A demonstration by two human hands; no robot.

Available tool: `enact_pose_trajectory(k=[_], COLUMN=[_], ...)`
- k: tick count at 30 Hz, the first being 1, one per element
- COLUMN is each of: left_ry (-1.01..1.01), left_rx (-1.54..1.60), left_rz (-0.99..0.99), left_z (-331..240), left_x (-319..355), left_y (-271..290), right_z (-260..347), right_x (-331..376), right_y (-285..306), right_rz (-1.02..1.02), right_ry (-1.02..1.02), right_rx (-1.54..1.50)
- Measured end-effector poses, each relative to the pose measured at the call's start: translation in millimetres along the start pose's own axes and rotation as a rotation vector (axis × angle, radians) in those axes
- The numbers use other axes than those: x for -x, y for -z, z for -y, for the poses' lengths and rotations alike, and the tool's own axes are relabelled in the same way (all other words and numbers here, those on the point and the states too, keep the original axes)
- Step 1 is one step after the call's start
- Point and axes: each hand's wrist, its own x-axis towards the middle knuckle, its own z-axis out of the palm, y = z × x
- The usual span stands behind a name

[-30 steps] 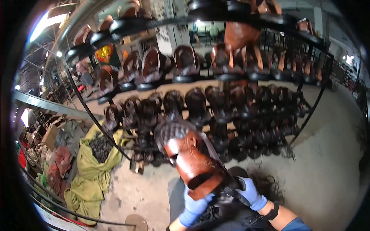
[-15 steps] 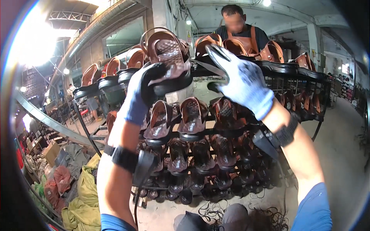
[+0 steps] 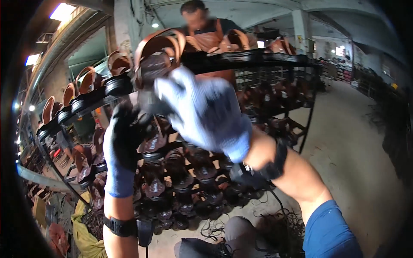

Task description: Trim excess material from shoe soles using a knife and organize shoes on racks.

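A brown sandal with a dark sole is held up in front of the rack, its strap arching at the top. Below it my left hand, in a blue-white glove with a black palm, closes on the sole; the fingertips are blurred. My right hand, gloved alike, is closed and crosses in front of the sandal's lower part, smeared by motion. From its fist comes a blurred grey knife blade, near the sole and my left fingers. The knife's handle is hidden in the fist.
A black metal rack carries several tiers of brown sandals. Behind its top tier stands a person in a brown apron. Yellow sacking lies at lower left. Dark cut strips litter the floor near my knees.
My view has turned to the right. My right hand has swung left and down across the sandal with the knife, from apart to close against its lower part. The left hand still holds the sandal.
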Motion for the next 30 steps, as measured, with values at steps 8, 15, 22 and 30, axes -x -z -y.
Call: enact_pose_trajectory(k=[8, 15, 22, 30], left_ry=[0.078, 0.478, 0.574, 0.598], left_rx=[-0.2, -0.498, -0.56, -0.687], left_rz=[0.108, 0.106, -0.191, -0.021], left_z=[84, 189, 187, 180], left_x=[132, 302, 379, 377], left_y=[69, 162, 196, 205], right_z=[92, 153, 241, 275], right_x=[176, 284, 335, 345], right_y=[193, 221, 146, 126], right_rz=[0.608, 1.023, 0.939, 0.995], right_ry=[0.403, -0.577, -1.042, -0.915], right_rx=[-0.451, -1.104, -1.121, -1.048])
